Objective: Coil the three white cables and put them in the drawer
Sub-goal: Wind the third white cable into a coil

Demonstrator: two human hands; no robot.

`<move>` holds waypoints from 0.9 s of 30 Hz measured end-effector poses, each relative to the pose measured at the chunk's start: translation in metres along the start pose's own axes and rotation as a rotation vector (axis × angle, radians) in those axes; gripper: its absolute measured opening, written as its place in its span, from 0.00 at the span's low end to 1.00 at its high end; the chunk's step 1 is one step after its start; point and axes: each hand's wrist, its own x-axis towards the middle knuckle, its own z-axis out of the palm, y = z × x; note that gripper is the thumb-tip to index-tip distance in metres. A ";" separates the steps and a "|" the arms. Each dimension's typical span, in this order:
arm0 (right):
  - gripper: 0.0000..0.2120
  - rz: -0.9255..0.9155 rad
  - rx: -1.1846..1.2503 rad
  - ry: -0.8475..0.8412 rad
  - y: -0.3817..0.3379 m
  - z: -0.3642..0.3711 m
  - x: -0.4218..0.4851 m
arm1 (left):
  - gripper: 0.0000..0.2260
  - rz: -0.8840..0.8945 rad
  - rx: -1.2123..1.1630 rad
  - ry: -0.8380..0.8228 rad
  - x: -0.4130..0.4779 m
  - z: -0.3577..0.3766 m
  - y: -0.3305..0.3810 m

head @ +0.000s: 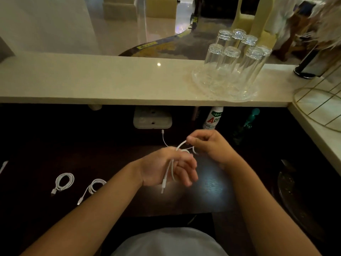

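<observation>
Head: both hands' fingers (184, 169) pinch cable (170, 169).

— Worn on the arms? Nothing: both forearms bare up to the frame's edge, no sleeves, cuffs or straps.

— On the wrists or fingers? No watch, band or ring to be made out on the left hand (167, 168) or the right hand (212, 145), though dim and slightly blurred there.

— Nails? Short, plain as far as can be told.

— And the torso? Covered by a pale garment (169, 242), white or light grey, smooth, without print, buttons or seams showing; only a rounded patch visible at the bottom edge.
</observation>
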 end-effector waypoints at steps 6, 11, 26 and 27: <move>0.10 0.207 0.292 0.085 0.060 0.028 -0.021 | 0.26 0.082 -0.355 0.196 0.004 -0.001 -0.025; 0.13 0.386 0.409 0.116 0.083 0.069 -0.043 | 0.29 0.249 -0.473 0.245 0.000 0.003 -0.016; 0.13 0.010 -0.631 -0.151 0.021 0.055 -0.078 | 0.42 0.126 -0.054 0.388 0.007 -0.026 -0.027; 0.13 -0.030 -0.717 -0.186 0.014 0.054 -0.078 | 0.41 0.107 -0.013 0.383 0.010 -0.021 -0.027</move>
